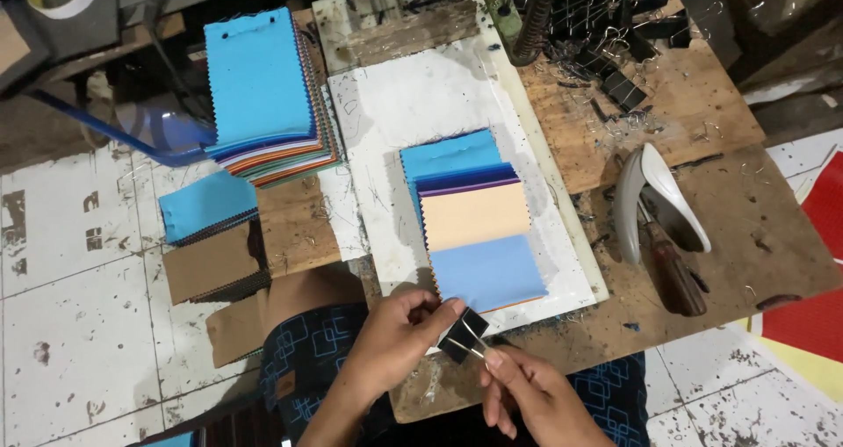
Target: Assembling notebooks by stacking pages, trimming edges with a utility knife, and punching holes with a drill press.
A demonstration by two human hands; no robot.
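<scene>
Head cam: binder clip (463, 335) pinched btwn both hands' fingers (445, 313).

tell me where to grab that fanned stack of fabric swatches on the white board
Grip the fanned stack of fabric swatches at its near bottom edge, coming from the person's side. The layers all line up there beside the black binder clip held by the left hand and right hand; the far end is stepped and loose.

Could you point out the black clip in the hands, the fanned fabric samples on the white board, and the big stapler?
Binder clip (464, 334), head view: its black body.
Fabric samples (475, 216), head view: the peach swatch.
Stapler (672, 197), head view: its white top arm.
</scene>
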